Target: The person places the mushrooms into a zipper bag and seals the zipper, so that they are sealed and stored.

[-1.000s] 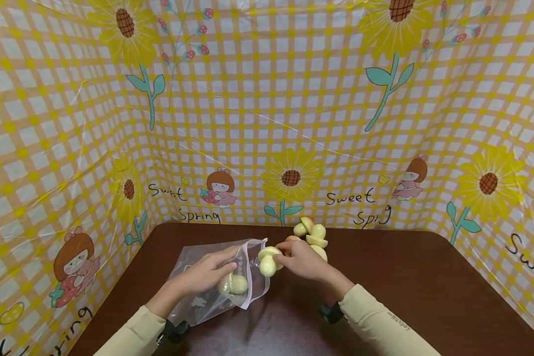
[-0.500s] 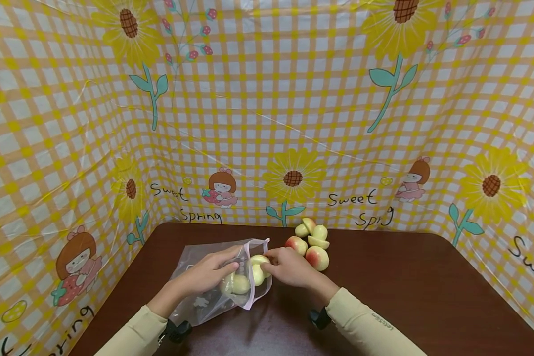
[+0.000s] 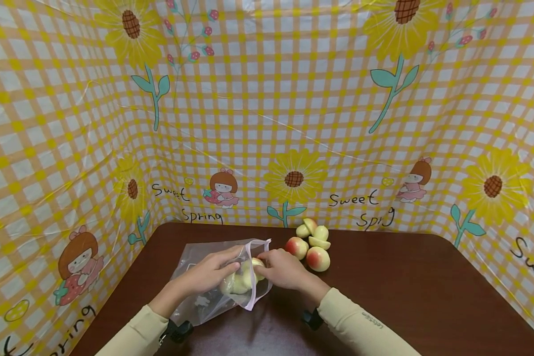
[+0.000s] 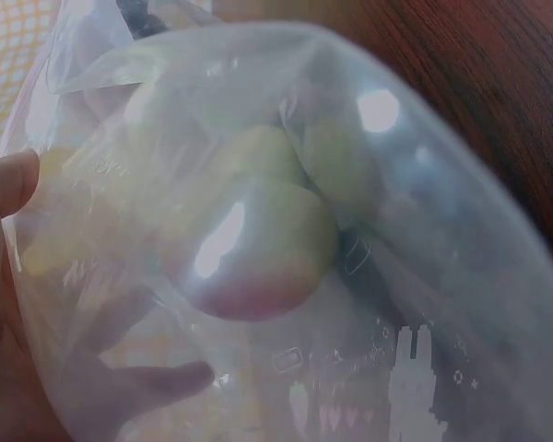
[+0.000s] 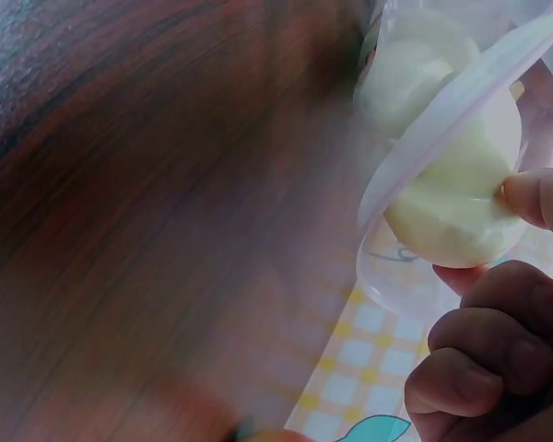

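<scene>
A clear zip bag [image 3: 193, 291] with a pale lilac mouth lies on its side at the table's left middle. My left hand [image 3: 206, 274] holds it near the mouth, thumb and fingers on either side of the film in the left wrist view. Inside lies a pale yellow mushroom [image 4: 258, 249] with a red-blushed cap, blurred by the plastic. My right hand [image 3: 285, 269] is at the bag's mouth, pinching another mushroom [image 5: 461, 216] between thumb and forefinger. That mushroom is within the opening, partly behind the lilac rim, and its other fingers are curled below.
Several loose mushrooms [image 3: 318, 259] with pale stems and red-tinged caps lie grouped behind and right of my right hand. The dark brown table [image 3: 396, 291] extends to the right. A yellow checked cloth [image 3: 338, 123] hangs along its back and sides.
My right hand has moved left, carrying the mushroom from beside the loose group into the bag's mouth. My left hand and the bag stay nearly in place.
</scene>
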Demonstrator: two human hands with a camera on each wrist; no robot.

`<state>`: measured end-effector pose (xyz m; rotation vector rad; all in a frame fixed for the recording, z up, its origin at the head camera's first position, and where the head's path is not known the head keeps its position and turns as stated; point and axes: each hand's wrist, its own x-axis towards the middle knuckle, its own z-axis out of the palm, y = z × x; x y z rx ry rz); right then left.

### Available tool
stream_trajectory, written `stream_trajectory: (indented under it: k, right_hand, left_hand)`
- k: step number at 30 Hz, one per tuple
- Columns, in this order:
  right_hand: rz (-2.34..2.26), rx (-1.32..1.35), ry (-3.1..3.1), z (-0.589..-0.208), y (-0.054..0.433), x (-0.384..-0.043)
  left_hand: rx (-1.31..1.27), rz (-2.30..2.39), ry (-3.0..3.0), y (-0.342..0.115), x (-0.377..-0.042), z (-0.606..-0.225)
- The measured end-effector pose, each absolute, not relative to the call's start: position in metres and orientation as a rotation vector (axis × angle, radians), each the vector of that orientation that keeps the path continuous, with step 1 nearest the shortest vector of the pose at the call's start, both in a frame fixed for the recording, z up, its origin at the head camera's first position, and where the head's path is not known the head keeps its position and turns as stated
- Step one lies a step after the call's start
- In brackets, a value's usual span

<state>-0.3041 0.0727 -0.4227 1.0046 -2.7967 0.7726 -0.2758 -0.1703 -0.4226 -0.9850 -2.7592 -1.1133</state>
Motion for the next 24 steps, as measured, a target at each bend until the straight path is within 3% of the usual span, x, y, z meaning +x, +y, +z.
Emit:
stream_trajectory:
  k: [24]
  right_hand:
    - [0.781,1.15,-2.807,-0.4276,0.0696,-0.3063]
  left_hand:
    - [-0.993,-1.117,-2.765,-0.1715,-0.2742,-0.4237]
